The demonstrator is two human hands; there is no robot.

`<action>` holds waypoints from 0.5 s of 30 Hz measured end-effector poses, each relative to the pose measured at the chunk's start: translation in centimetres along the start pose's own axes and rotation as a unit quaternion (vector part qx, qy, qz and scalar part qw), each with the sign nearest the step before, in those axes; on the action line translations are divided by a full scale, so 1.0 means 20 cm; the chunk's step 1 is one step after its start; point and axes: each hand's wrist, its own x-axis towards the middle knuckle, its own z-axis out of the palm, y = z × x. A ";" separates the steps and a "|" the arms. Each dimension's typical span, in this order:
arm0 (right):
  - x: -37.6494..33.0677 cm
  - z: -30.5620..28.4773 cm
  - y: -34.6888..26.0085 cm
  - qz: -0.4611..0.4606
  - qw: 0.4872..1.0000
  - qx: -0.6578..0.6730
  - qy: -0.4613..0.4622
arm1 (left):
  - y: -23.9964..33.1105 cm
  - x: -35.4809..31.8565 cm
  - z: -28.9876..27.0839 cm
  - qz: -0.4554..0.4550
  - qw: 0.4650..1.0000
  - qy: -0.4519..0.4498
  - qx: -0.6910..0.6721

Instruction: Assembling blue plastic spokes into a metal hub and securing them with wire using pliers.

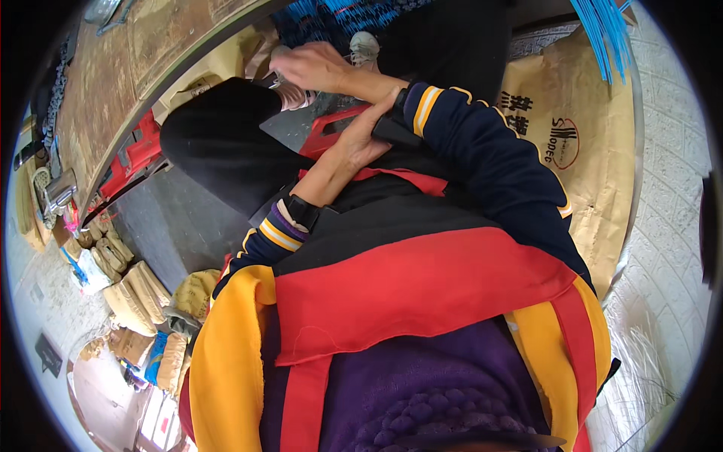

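Note:
My left hand reaches across my lap to my right wrist. Its fingers close around the black wrist-worn device strapped just below the striped cuff of my right sleeve. Another black wrist device sits on my left wrist. Stretched toward the upper left, my right hand hovers over my knee area near the table edge. Its back shows; the fingers point left and are smeared, so I cannot tell their pose or whether they hold anything.
A worn brown tabletop curves along the upper left, with red plastic stools under it. Brown paper sacking lies at right. Blue thin rods stick in at top right. Wrapped bundles and white strands lie on the floor.

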 end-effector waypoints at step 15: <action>0.13 -1.07 -0.41 0.372 0.820 0.381 -0.211 | 0.33 -0.66 0.40 0.242 0.749 -0.111 0.607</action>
